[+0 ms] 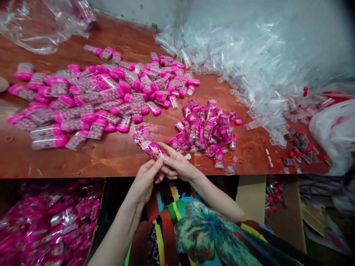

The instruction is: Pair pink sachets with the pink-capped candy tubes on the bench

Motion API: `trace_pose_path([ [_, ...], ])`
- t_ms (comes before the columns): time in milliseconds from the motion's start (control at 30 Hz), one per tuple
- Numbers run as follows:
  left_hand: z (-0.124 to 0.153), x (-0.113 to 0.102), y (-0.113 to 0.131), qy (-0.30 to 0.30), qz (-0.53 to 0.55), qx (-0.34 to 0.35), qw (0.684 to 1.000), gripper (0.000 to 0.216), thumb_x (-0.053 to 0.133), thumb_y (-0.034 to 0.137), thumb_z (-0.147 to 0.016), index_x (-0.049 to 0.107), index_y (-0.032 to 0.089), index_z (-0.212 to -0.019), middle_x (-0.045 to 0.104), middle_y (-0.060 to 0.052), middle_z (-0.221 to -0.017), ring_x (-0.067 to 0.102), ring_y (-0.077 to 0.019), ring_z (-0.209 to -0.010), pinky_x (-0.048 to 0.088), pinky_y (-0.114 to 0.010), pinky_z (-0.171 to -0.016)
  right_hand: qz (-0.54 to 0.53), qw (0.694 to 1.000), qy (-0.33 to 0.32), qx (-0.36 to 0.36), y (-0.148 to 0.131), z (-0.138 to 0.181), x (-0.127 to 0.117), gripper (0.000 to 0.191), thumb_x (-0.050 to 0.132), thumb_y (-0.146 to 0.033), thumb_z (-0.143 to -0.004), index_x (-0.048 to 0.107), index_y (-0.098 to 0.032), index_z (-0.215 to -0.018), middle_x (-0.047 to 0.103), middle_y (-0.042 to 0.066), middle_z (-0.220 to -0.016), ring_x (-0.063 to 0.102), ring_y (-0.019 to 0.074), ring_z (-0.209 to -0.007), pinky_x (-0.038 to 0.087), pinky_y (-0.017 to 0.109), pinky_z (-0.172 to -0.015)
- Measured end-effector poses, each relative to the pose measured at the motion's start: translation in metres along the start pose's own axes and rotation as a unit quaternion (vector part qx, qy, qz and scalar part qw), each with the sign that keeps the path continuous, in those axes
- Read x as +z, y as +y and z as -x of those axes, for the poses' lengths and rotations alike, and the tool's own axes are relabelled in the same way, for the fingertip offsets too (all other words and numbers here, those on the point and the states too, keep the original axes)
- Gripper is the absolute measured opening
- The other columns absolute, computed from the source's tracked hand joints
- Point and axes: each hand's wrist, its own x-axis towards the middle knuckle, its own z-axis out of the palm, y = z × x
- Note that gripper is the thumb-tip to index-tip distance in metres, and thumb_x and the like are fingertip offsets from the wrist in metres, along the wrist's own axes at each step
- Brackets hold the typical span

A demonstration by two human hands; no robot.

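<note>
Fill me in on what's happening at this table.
A person's left hand and right hand hold a glossy pink printed plastic packet by its near end, at the near side of a red-brown wooden table. Clear plastic containers with bright pink caps and small pink balls inside lie spread to the left. A pile of small glossy pink packets sits to the right, with a heap of clear plastic tubes beyond.

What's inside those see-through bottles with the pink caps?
Through the sides of many clear bottles, you can see lots of small pinkish balls. The pink caps hide whatever is behind them, and bottles lying on top cover parts of others.
</note>
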Motion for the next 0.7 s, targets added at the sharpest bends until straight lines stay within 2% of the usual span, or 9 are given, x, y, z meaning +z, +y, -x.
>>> trace_pose_path([
  [100,-0.002,0.0,0.0,-0.028,-0.029,-0.008,0.999,0.067,0.109,0.08,-0.076,0.077,0.021,-0.072,0.07,-0.004,-0.069,0.054,-0.0136,-0.061,0.035,-0.025,-0.055,0.066,0.997,0.022,-0.024,0.003,-0.001,-0.001,0.116,0.086,-0.078,-0.11,0.03,-0.022,-0.195,0.059,-0.015,-0.068,0.038,0.0097,-0.047,0.035,0.022,-0.048],
  [267,-0.008,0.012,-0.002,-0.051,-0.058,-0.009,0.997,0.083,0.093,0.098,-0.083,0.069,0.021,-0.063,0.071,-0.009,-0.07,0.055,-0.0158,-0.063,0.035,-0.028,-0.056,0.151,0.986,0.066,-0.033,-0.003,0.003,0.0,0.103,0.068,-0.076,-0.118,0.036,-0.013,-0.193,0.062,-0.011,-0.063,0.047,0.0141,-0.049,0.039,0.024,-0.053],
  [367,-0.008,0.009,0.0,-0.025,-0.091,-0.019,0.995,0.085,0.084,0.105,-0.085,0.077,0.02,-0.074,0.072,-0.009,-0.068,0.056,-0.0176,-0.057,0.033,-0.03,-0.052,0.247,0.96,0.127,-0.034,-0.021,0.019,-0.008,0.093,0.055,-0.068,-0.123,0.036,-0.012,-0.195,0.065,-0.008,-0.066,0.05,0.0165,-0.049,0.042,0.027,-0.054],
  [433,-0.009,-0.001,0.005,0.06,-0.114,0.013,0.992,0.083,0.086,0.102,-0.084,0.083,0.019,-0.082,0.074,-0.008,-0.067,0.051,-0.0158,-0.051,0.031,-0.03,-0.05,0.38,0.893,0.233,-0.06,-0.036,0.029,-0.009,0.085,0.053,-0.058,-0.126,0.036,-0.014,-0.197,0.067,-0.005,-0.067,0.058,0.0199,-0.054,0.048,0.03,-0.059],
  [500,-0.012,-0.013,0.012,0.163,-0.111,0.065,0.978,0.076,0.093,0.095,-0.08,0.084,0.02,-0.083,0.075,-0.006,-0.067,0.047,-0.0136,-0.049,0.03,-0.029,-0.048,0.538,0.777,0.319,-0.072,-0.046,0.026,-0.002,0.08,0.057,-0.048,-0.126,0.04,-0.014,-0.196,0.073,0.0,-0.075,0.069,0.0242,-0.065,0.055,0.033,-0.065],
  [533,-0.014,-0.018,0.016,0.201,-0.098,0.085,0.971,0.073,0.097,0.092,-0.077,0.083,0.021,-0.082,0.075,-0.005,-0.069,0.048,-0.0131,-0.05,0.03,-0.028,-0.048,0.611,0.719,0.325,-0.07,-0.048,0.019,0.006,0.077,0.059,-0.044,-0.126,0.044,-0.014,-0.195,0.078,0.004,-0.084,0.075,0.0263,-0.073,0.058,0.034,-0.069],
  [600,-0.019,-0.025,0.022,0.243,-0.066,0.106,0.962,0.07,0.1,0.089,-0.074,0.081,0.022,-0.081,0.073,-0.003,-0.068,0.049,-0.0122,-0.049,0.029,-0.025,-0.046,0.725,0.637,0.253,-0.07,-0.047,-0.006,0.024,0.066,0.061,-0.036,-0.127,0.055,-0.018,-0.19,0.086,0.013,-0.112,0.083,0.0293,-0.095,0.064,0.035,-0.078],
  [633,-0.021,-0.026,0.024,0.254,-0.051,0.111,0.959,0.069,0.1,0.088,-0.073,0.08,0.022,-0.08,0.072,-0.003,-0.068,0.048,-0.0117,-0.049,0.028,-0.025,-0.045,0.765,0.61,0.196,-0.071,-0.044,-0.021,0.033,0.061,0.062,-0.033,-0.127,0.06,-0.022,-0.187,0.086,0.016,-0.123,0.083,0.0301,-0.103,0.066,0.036,-0.082],
  [700,-0.023,-0.028,0.024,0.267,-0.032,0.115,0.956,0.07,0.102,0.088,-0.071,0.079,0.022,-0.078,0.071,-0.002,-0.066,0.048,-0.0106,-0.047,0.027,-0.023,-0.043,0.811,0.57,0.112,-0.065,-0.035,-0.051,0.045,0.054,0.061,-0.024,-0.128,0.067,-0.024,-0.182,0.084,0.016,-0.13,0.083,0.0304,-0.111,0.067,0.038,-0.089],
])
